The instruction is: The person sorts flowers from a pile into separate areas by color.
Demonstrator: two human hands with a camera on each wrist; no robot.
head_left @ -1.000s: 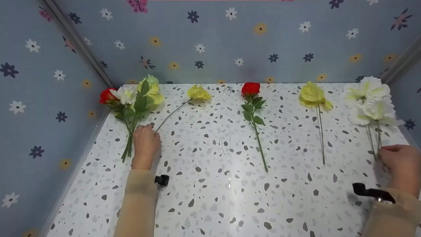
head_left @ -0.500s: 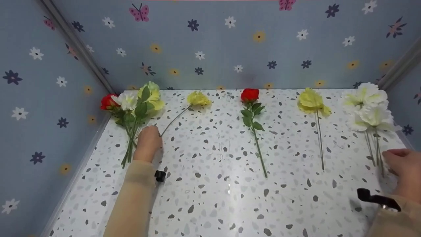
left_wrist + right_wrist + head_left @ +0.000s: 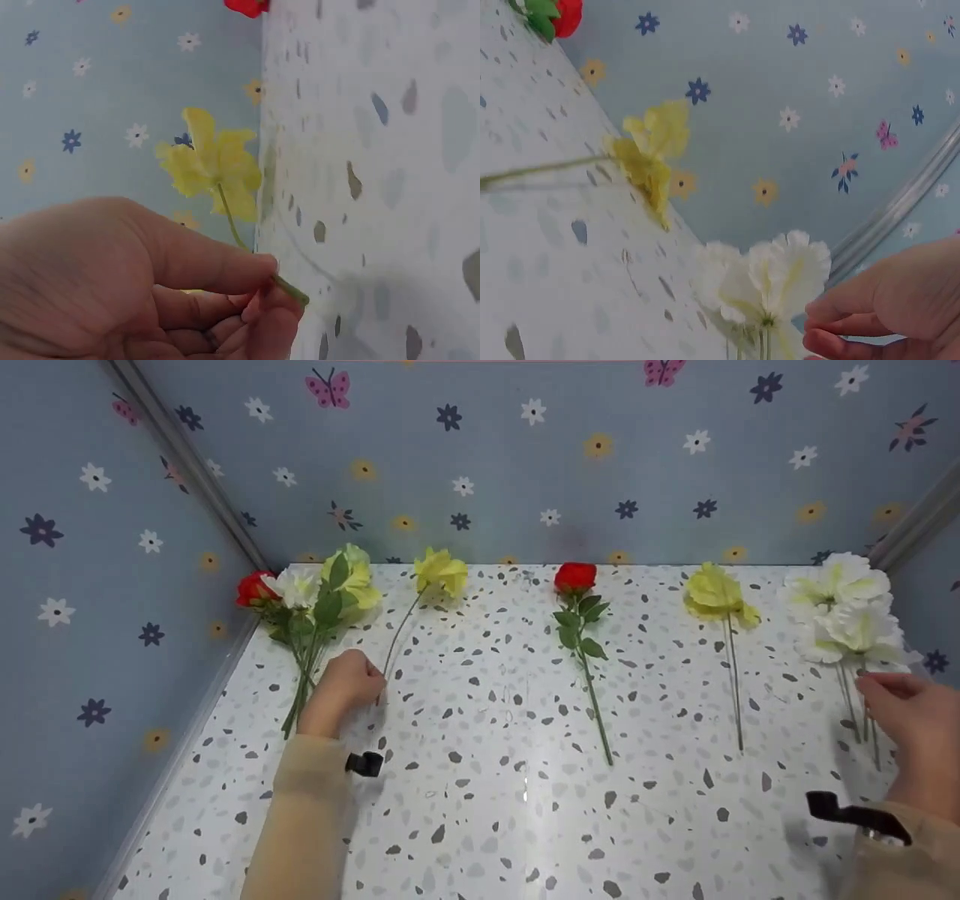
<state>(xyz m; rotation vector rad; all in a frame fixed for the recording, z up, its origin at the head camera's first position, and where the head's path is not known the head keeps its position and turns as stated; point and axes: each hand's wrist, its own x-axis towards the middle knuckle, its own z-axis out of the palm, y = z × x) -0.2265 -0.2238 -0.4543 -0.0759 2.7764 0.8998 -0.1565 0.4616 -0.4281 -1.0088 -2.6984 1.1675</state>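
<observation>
My left hand (image 3: 349, 686) pinches the green stem of a yellow flower (image 3: 210, 161) near its lower end, between thumb and fingers. In the head view this bloom points toward the back wall, just right of a bunch of red, white and pale yellow flowers (image 3: 300, 589) with green leaves. My right hand (image 3: 911, 720) hovers beside the stems of several white flowers (image 3: 855, 619) at the far right. In the right wrist view its thumb and fingertips (image 3: 821, 309) are close together beside the white petals, with no stem visible between them.
A red rose (image 3: 576, 577) with leaves lies at the middle of the speckled white tabletop (image 3: 480, 780). Right of it lies a yellow flower (image 3: 712, 591) with thin stems. A patterned back wall (image 3: 510, 472) and side walls enclose the table.
My left hand has drawn away rightward from the bunch, turning the yellow flower so its bloom swings left and up. My right hand has shifted from the white flowers' lower stems up toward their blooms.
</observation>
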